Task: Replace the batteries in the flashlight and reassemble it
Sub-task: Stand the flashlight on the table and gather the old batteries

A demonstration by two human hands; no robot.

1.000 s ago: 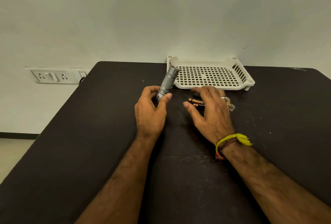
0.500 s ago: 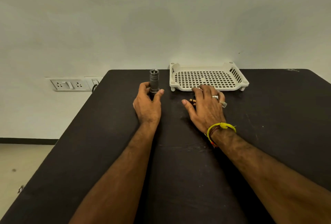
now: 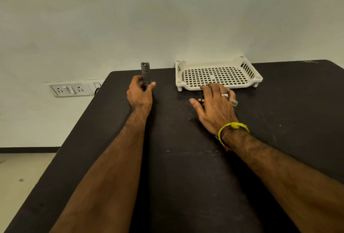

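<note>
Near the far left corner of the surface (image 3: 111, 158), the left hand (image 3: 140, 96) wraps its grip around the upright flashlight (image 3: 145, 73), open end up. Nearer the far edge's middle, the right hand (image 3: 216, 106) lies flat, fingers spread over batteries (image 3: 201, 101), holding nothing. Loading and reassembly seemingly remain.

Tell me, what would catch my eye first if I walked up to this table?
Probably the grey flashlight, stood upright near the table's far left edge with the left hand wrapped round its base. Next, the white perforated tray, empty against the wall, and just in front of it the right hand lying over small copper-tipped batteries on the black table.
</note>
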